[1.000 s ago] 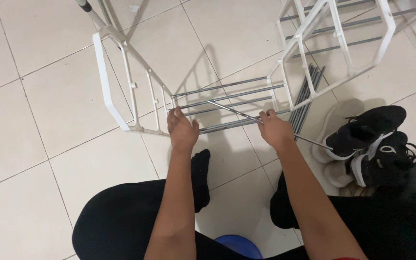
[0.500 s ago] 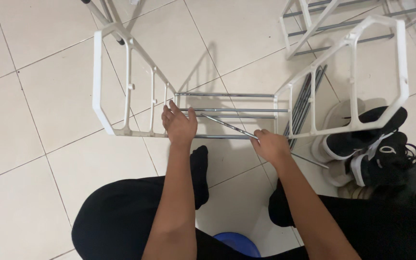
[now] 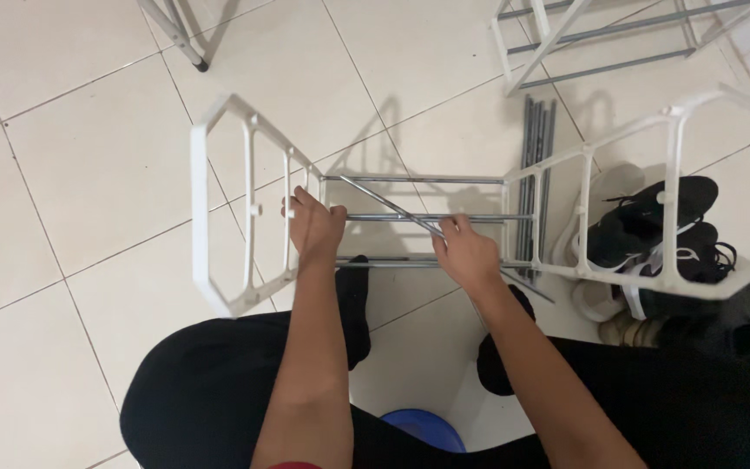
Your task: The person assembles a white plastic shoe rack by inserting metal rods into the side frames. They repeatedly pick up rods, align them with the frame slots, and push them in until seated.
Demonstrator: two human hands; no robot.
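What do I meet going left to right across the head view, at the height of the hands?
White left side frame → left hand → loose metal rod → right hand → white right side frame, black sneakers seen through it.

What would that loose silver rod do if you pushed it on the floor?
The loose metal rod looks thin, round and smooth, so it would probably roll on the tiled floor. It appears straight and stiff, likely not floppy. Right hand holds it.
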